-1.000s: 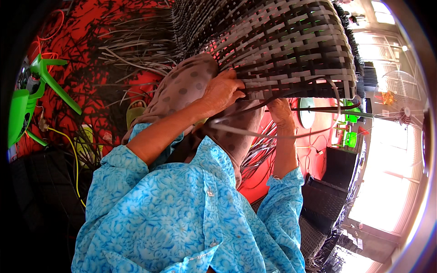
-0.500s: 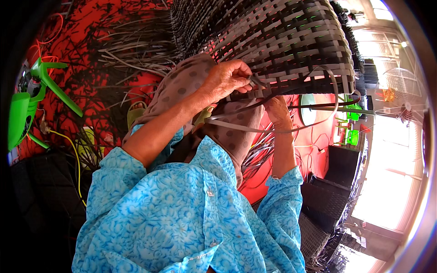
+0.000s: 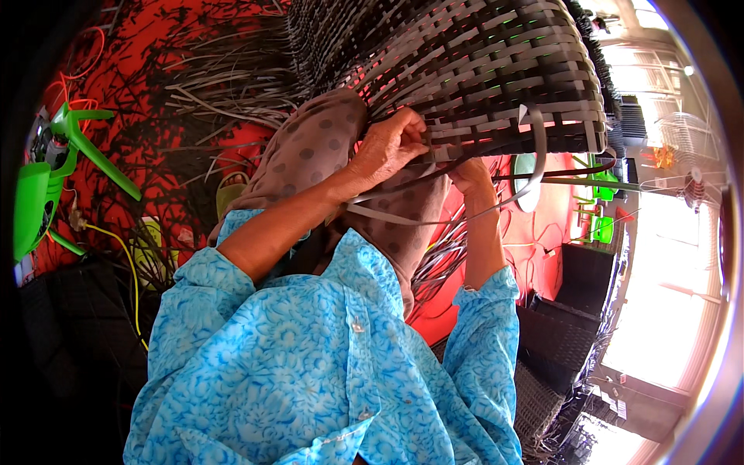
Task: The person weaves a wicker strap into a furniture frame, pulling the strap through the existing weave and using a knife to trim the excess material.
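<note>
A black and grey woven panel of flat plastic strips leans over my knees. At its near edge my left hand is closed, with thumb and fingertips pinching the end of a flat strip. Just to the right, my right hand comes up from below against the same edge. Its fingers look bent round a dark strip there, with the tips partly hidden by the weave. A long grey weaving strip loops out in the air to the right of my right hand and back across my lap.
Loose strip ends fan out from the panel over the red floor at the far left. A green plastic chair and a yellow cord lie at left. Dark woven pieces stand at right, below a fan.
My left hand has turned and its fingers have closed nearer the panel edge. My right hand has shifted slightly up to the edge. The strip's loop has swung left and grown narrower.
</note>
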The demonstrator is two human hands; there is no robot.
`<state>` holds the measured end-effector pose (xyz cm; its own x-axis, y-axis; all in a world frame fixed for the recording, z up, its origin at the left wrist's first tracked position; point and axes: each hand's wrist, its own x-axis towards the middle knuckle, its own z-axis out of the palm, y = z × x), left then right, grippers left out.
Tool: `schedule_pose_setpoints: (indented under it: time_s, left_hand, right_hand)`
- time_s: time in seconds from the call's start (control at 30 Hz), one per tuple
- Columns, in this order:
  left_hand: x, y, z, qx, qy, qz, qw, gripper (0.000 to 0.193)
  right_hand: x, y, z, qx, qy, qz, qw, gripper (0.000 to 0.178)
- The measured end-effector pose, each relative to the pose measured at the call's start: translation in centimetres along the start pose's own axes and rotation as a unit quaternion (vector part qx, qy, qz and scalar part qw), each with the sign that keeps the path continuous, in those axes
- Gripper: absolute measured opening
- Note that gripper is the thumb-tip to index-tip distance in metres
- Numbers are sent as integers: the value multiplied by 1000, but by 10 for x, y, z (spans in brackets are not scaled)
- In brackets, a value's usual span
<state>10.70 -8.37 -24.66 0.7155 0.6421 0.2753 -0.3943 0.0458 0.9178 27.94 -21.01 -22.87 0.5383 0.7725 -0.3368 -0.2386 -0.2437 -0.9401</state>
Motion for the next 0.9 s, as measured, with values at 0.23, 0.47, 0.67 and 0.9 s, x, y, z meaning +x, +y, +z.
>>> schedule_pose_setpoints:
  time_s: [0.23,0.47,0.67,0.9]
  left_hand:
    - [-4,-11,-9,84,-11,-58,995,19]
    - [-7,-5,-11,114,-14,-66,991,16]
    - [-10,-3,-8,133,-8,11,991,16]
    - [-10,-1,-5,189,-17,33,981,16]
  right_hand:
    - [27,42,-29,-211,-7,-97,973,30]
    - [-9,2,-8,-232,-34,-11,972,29]
    - [-20,-2,9,-312,31,-94,945,22]
    - [-35,-3,4,-159,-64,-74,982,18]
